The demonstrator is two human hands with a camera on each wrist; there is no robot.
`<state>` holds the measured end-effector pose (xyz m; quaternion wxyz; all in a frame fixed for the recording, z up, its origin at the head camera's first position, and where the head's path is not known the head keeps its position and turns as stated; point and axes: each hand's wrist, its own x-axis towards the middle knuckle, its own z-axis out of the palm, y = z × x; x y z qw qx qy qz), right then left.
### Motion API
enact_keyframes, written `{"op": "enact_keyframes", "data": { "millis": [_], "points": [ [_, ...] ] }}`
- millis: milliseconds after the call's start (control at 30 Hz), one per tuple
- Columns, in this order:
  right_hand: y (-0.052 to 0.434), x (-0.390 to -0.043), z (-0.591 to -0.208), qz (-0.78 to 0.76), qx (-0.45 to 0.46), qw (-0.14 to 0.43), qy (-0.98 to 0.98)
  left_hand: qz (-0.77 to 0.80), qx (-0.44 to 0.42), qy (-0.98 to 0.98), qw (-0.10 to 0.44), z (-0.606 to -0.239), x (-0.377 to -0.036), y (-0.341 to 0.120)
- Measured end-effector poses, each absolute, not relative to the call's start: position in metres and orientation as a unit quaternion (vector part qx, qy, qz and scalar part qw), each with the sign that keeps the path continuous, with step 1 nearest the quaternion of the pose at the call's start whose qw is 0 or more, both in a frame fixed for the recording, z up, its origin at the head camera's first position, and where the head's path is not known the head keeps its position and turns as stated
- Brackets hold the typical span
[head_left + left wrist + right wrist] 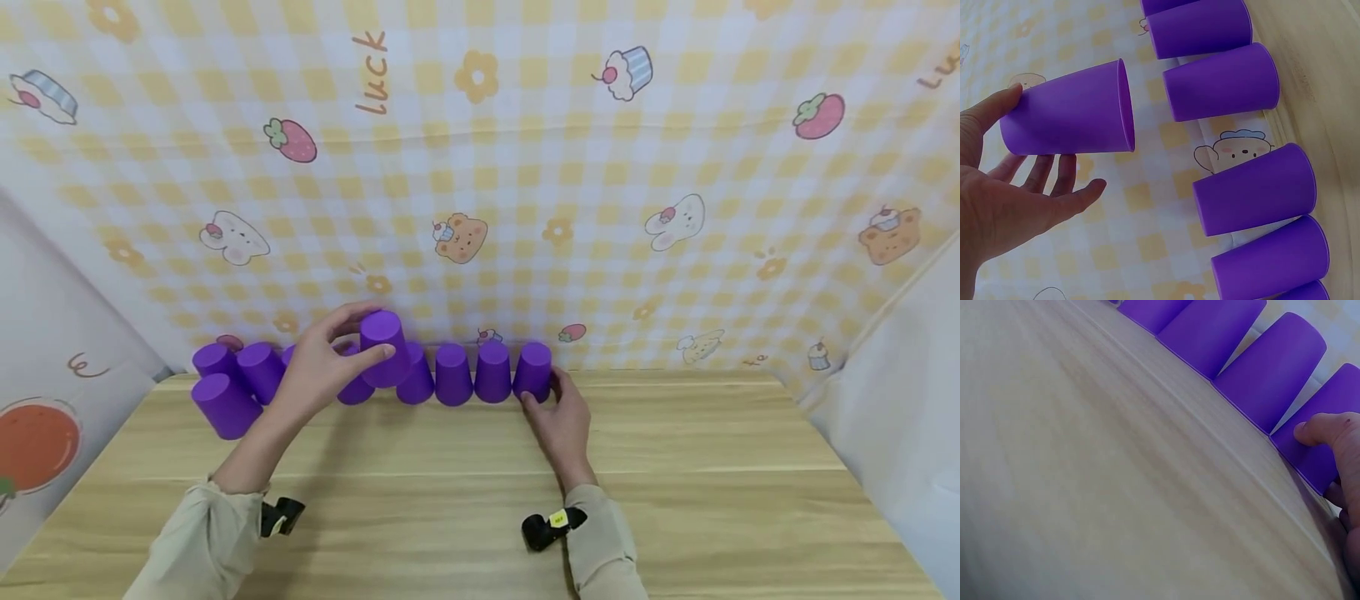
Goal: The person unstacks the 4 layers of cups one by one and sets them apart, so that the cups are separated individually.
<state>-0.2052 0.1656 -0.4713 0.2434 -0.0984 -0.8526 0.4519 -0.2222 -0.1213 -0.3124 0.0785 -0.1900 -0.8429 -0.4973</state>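
Observation:
Several purple cups stand upside down in a row (pixel 472 373) along the back edge of a wooden table (pixel 465 475). My left hand (pixel 372 331) holds one purple cup (pixel 384 354) lifted above the row, pinched between thumb and fingers; in the left wrist view this cup (pixel 1069 115) hangs clear of the other cups (pixel 1222 84). My right hand (pixel 543 388) grips the base of the rightmost cup (pixel 534 367), which stands on the table. The right wrist view shows the thumb (pixel 1319 428) pressed on that cup (pixel 1335 403).
More upturned purple cups cluster at the row's left end (pixel 225 406). A yellow checked cloth (pixel 480 208) with cartoon prints hangs right behind the cups. Pale side walls (pixel 900 400) close in the table on both sides. Bare wood lies in front of the hands.

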Motion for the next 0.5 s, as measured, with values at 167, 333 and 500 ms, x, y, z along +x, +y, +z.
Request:
{"op": "enact_keyframes", "data": {
  "millis": [167, 333, 500],
  "points": [
    [0.165, -0.205, -0.471, 0.454, -0.098, 0.240, -0.852, -0.495, -0.204, -0.840, 0.086, -0.314, -0.220, -0.126],
    [0.166, -0.204, -0.471, 0.455, -0.100, 0.244, -0.851, -0.502, -0.189, -0.840, 0.082, -0.315, -0.218, -0.130],
    [0.166, -0.205, -0.471, 0.452, -0.096, 0.246, -0.852, -0.501, -0.167, -0.846, 0.075, -0.317, -0.216, -0.138]
  ]
}}
